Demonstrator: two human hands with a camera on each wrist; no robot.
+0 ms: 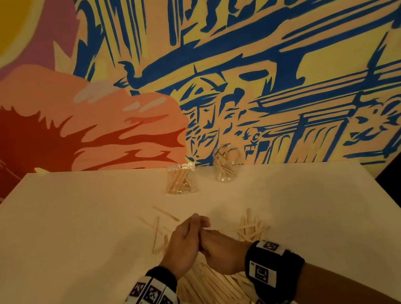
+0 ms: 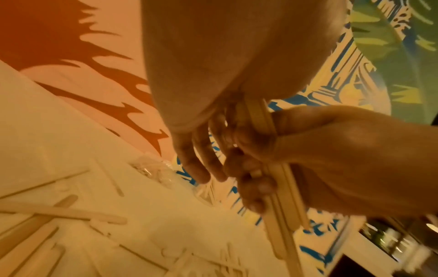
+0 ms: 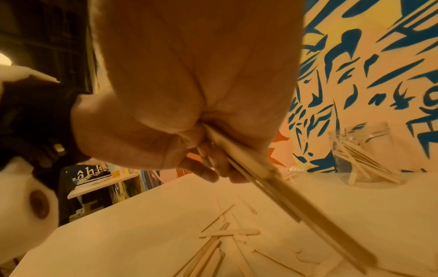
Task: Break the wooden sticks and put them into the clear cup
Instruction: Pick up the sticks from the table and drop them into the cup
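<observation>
Both hands meet over the white table point(image 1: 79, 240) near its front. My left hand point(image 1: 182, 244) and right hand point(image 1: 221, 252) grip one small bundle of wooden sticks point(image 2: 277, 187). In the left wrist view the right hand point(image 2: 343, 159) has its fingers curled round the bundle's lower part, while the upper end runs into the left palm point(image 2: 213, 75). In the right wrist view the bundle point(image 3: 284, 196) slants down and right out of the right hand point(image 3: 189, 75). The clear cup point(image 1: 225, 164) stands at the table's far edge with several sticks in it.
A clear plastic bag of sticks point(image 1: 181, 179) stands left of the cup. Whole sticks lie in a pile point(image 1: 210, 290) under my wrists. Short pieces are heaped at the right point(image 1: 250, 228) and loose sticks are scattered at the left point(image 1: 159, 234). A painted wall rises behind the table.
</observation>
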